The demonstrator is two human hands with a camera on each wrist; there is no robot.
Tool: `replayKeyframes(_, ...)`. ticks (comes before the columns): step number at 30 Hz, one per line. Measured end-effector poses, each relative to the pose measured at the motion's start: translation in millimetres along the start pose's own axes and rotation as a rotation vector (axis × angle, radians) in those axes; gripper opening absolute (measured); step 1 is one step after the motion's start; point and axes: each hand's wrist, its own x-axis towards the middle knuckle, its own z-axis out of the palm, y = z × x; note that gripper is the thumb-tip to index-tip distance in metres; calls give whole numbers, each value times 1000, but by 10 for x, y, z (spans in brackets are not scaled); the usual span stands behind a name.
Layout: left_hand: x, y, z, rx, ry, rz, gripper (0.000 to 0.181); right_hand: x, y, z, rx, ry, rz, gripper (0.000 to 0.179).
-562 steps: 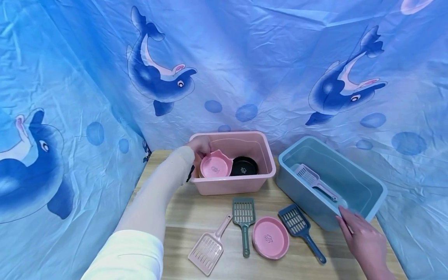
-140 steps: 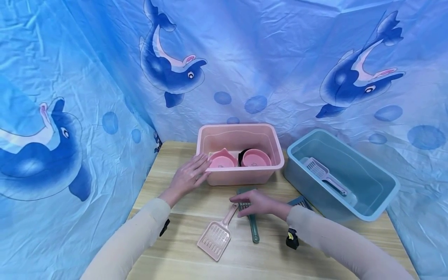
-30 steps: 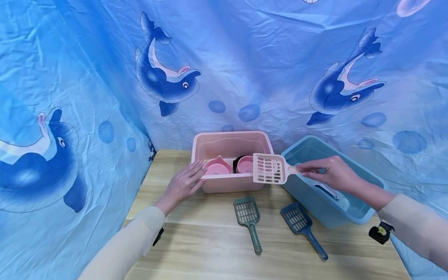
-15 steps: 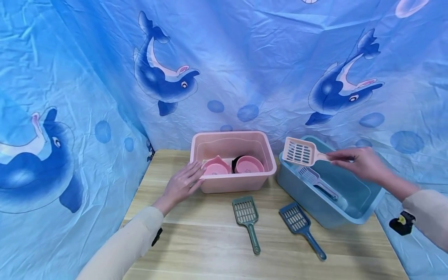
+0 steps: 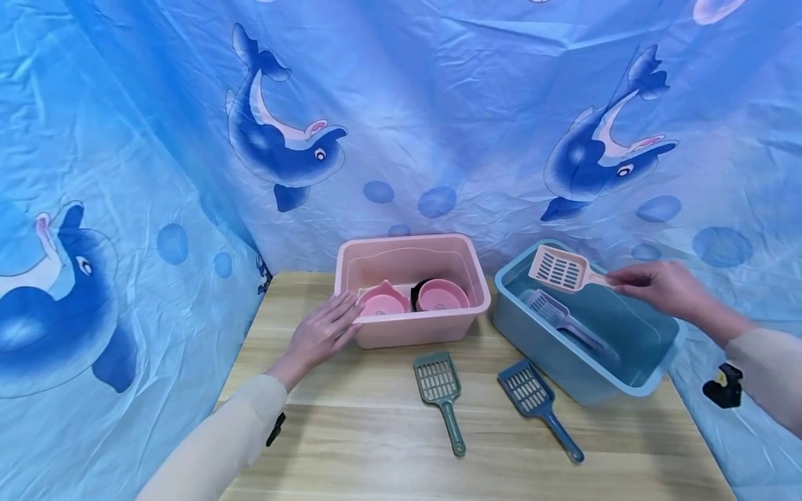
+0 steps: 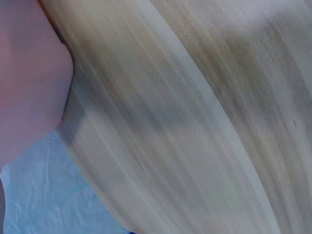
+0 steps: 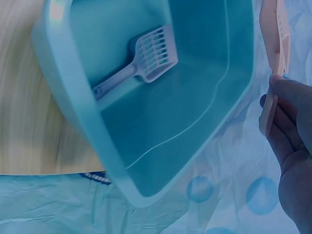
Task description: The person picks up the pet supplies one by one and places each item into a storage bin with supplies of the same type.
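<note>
My right hand (image 5: pixel 658 289) pinches the handle of a pale pink litter scoop (image 5: pixel 560 268), held above the blue bin (image 5: pixel 544 362). In the right wrist view, thumb and fingers close round that scoop's handle (image 7: pixel 269 109), beside the bin's rim. A lilac litter scoop (image 7: pixel 157 52) lies inside the blue bin. My left hand (image 5: pixel 321 332) lies with fingers extended at the front left corner of the pink bin (image 5: pixel 416 332). That bin holds a pink cat-eared bowl (image 5: pixel 383 300), a round pink bowl (image 5: pixel 442 295) and a black bowl (image 5: pixel 416 292), mostly hidden behind it.
A green litter scoop (image 5: pixel 438 379) and a dark blue litter scoop (image 5: pixel 529 393) lie on the wooden table (image 5: pixel 351 445), in front of the bins. Behind and beside the table hangs a blue curtain (image 5: pixel 401 125) printed with dolphins.
The round pink bowl went from the table into the pink bin. My right hand picked up the pale pink scoop and carried it rightward over the blue bin. Lately my left hand stays put.
</note>
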Motion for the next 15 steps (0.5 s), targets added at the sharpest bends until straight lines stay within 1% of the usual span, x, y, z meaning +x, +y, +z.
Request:
replayKeyframes(6, 14, -26, -33, -2, -18, 39, 51, 41, 155, 84, 13, -59, 69, 29)
replayKeyframes(10, 43, -39, -40, 3, -16, 77, 50, 64, 234, 137, 11, -88, 84, 28)
replayKeyframes(15, 64, -40, -27, 30, 8, 116, 50, 101, 306, 183, -12, -115, 86, 26)
